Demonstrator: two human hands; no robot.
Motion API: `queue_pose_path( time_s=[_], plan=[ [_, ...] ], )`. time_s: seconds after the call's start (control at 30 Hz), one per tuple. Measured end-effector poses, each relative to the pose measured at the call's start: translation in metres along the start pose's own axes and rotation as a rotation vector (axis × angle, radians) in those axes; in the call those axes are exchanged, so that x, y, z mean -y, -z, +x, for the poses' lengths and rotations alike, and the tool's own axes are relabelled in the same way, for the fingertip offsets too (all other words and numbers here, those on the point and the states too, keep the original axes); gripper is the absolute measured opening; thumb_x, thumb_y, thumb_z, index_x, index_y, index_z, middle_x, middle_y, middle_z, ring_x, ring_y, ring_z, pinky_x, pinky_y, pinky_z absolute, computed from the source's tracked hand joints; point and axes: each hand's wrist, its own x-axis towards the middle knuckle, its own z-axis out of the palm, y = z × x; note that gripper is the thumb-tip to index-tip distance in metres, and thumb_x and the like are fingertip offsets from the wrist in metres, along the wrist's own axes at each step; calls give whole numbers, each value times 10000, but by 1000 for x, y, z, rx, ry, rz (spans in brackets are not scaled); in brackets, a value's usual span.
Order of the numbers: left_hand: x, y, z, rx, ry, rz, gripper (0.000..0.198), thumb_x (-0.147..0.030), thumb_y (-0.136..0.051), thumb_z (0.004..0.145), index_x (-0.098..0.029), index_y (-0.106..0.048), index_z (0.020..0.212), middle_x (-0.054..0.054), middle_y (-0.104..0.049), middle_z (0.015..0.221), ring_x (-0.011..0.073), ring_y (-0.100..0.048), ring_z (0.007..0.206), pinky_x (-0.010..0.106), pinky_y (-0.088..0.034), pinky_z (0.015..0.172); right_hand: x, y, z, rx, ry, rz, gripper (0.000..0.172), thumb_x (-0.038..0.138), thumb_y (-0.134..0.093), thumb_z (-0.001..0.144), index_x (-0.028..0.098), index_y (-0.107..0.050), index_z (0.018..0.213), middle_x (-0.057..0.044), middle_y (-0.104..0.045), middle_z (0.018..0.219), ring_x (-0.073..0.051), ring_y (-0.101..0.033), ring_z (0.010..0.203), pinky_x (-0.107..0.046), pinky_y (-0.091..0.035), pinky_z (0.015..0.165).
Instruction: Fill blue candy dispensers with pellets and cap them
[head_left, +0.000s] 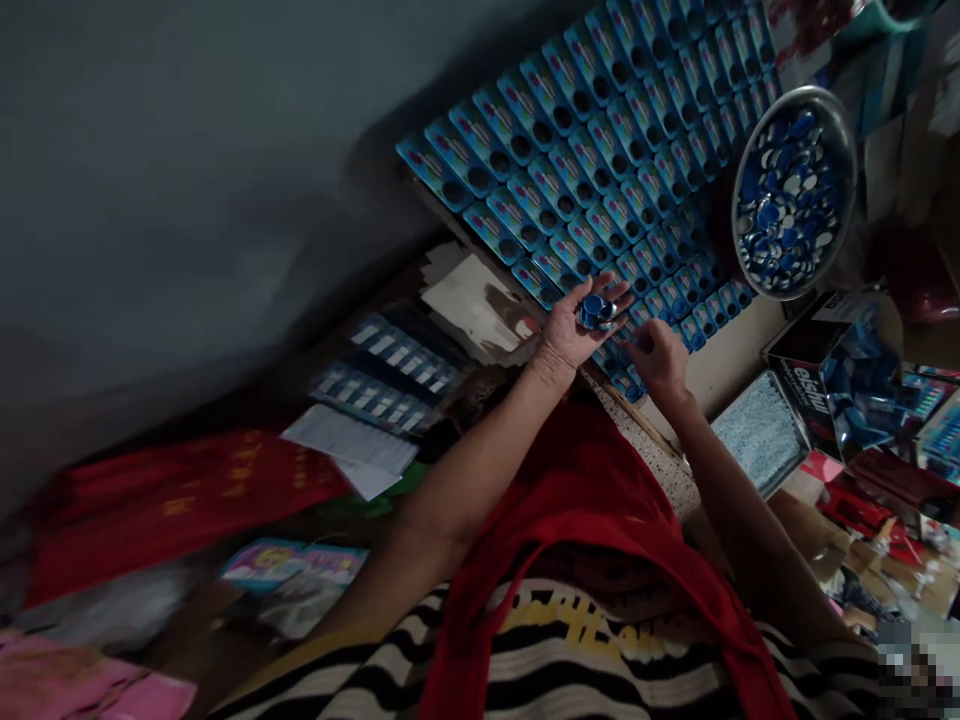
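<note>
My left hand (574, 328) is turned palm up and holds several small round blue discs with shiny metal rims (595, 310). Close beside it, my right hand (661, 362) has its fingers curled together over the near edge of the blue cards; whatever may be between the fingertips is hidden. Rows of blue printed cards (592, 145) lie under and beyond both hands, each with a round dark spot at one end. To the right of the rows stands a metal bowl (847, 190) full of blue and silvery discs like those in my palm.
A black printed box (799, 345) with blue pieces stands at the right, next to a tray of pale blue small items (761, 435). Packed strips (382, 375), white papers (352, 440) and a red cloth (187, 490) lie at the left. A grey wall rises behind them.
</note>
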Motion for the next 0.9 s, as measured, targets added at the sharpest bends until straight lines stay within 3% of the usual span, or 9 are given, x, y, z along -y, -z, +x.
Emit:
queue_pose_path(
  time_s=[0.13,0.37,0.43,0.5,0.6,0.73,0.9],
  plan=[
    [4,1,2,-38,-8,8,248,-335,-550,1032,-210,-764,1055,79,-827,1126,248,-735,1249,370,-595,1044,12,-7,1,-95,312,49,212,302,-582,1023,273,-742,1158,-74,-704,1138,-210,-662,1053,-309,-502,951],
    [6,-4,6,-33,9,35,337,-300,-507,1058,-175,-741,1265,94,-826,1141,283,-739,1241,431,-584,1094,15,-15,12,-54,450,155,136,240,-557,991,240,-693,984,-87,-680,1065,-228,-642,1070,-342,-507,984],
    [6,-5,4,-33,18,43,330,-304,-549,1044,-181,-739,1283,94,-826,1146,286,-751,1217,435,-591,1084,15,-14,3,-79,386,204,140,238,-547,975,234,-686,991,-74,-693,1016,-220,-653,1006,-339,-514,954],
    [3,-2,-2,-36,22,49,308,-317,-591,1031,-196,-744,1269,89,-824,1150,277,-758,1204,429,-597,1074,11,-16,-11,-117,221,279,186,229,-536,963,223,-691,1066,-59,-715,1016,-201,-664,932,-321,-527,893],
    [-11,10,-20,-58,-14,51,272,-342,-630,1019,-215,-752,1226,83,-822,1152,261,-760,1198,425,-598,1071,5,-25,-32,-63,10,298,181,221,-576,936,217,-726,1036,-36,-742,972,-187,-676,873,-301,-525,840],
    [-33,37,-53,-116,-93,49,269,-367,-596,1035,-220,-754,1196,93,-820,1160,265,-760,1194,467,-601,1067,7,-35,-35,64,-83,79,162,203,-600,937,203,-758,903,-57,-750,969,-203,-681,952,-298,-495,865],
    [-38,62,-71,-136,-105,25,339,-384,-493,1083,-183,-766,1107,100,-807,1201,259,-729,1257,472,-582,1095,22,-31,-20,187,-151,-180,189,236,-596,973,208,-738,1095,-92,-755,1112,-234,-684,998,-309,-462,813]
  ],
)
